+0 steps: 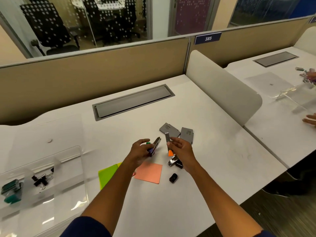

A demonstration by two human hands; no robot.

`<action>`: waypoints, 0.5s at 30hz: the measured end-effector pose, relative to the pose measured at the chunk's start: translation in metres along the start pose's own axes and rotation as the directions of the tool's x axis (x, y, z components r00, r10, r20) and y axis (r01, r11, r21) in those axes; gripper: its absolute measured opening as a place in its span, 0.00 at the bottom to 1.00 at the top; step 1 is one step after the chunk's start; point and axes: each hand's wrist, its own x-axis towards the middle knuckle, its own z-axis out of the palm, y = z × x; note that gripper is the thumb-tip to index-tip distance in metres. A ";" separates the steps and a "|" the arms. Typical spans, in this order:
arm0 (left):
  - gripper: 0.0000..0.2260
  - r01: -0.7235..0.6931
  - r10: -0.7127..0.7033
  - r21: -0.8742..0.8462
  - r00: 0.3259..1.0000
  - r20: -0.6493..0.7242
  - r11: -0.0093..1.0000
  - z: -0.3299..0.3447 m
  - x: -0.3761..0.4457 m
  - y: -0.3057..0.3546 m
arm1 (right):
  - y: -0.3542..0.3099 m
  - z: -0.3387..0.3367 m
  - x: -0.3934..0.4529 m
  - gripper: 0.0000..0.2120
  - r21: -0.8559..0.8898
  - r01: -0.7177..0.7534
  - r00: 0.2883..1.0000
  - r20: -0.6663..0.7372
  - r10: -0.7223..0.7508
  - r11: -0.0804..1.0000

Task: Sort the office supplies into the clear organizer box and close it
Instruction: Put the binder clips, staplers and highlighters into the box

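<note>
My left hand (140, 150) grips a small purple-and-metal stapler (154, 146) just above the desk; a green piece shows beside it. My right hand (180, 147) holds an orange-and-metal stapler (168, 144), tilted upright. Another metal stapler (173, 160) with a black base lies under my right wrist. Two grey staple boxes (177, 131) lie just beyond my hands. An orange sticky pad (149, 172), a green sticky pad (107, 175) and a small black object (173, 177) rest on the desk. The clear organizer box (42, 177) stands open at the left, with black binder clips (41, 179) and green items (12, 191) inside.
A grey cable hatch (133, 101) is set into the white desk (213, 159) behind the supplies. A white divider (222, 88) separates the neighbouring desk, where another person's hand (310, 119) rests near a clear box (297, 96). The clear lid (47, 134) lies behind the organizer.
</note>
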 end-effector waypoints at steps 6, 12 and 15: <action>0.09 0.276 -0.206 -0.264 0.942 0.264 0.924 -0.008 -0.013 0.002 | -0.019 0.013 -0.002 0.17 -0.427 0.395 0.913 0.284 -0.295 0.813; 0.27 0.342 -0.248 -0.191 0.886 0.392 0.920 -0.016 -0.012 -0.002 | -0.026 0.031 0.000 0.15 -0.620 0.724 0.690 0.668 -0.279 0.303; 0.30 0.332 -0.261 -0.097 0.863 0.432 0.938 -0.020 -0.014 -0.002 | -0.024 0.037 -0.003 0.16 -0.611 0.764 0.645 0.723 -0.248 0.207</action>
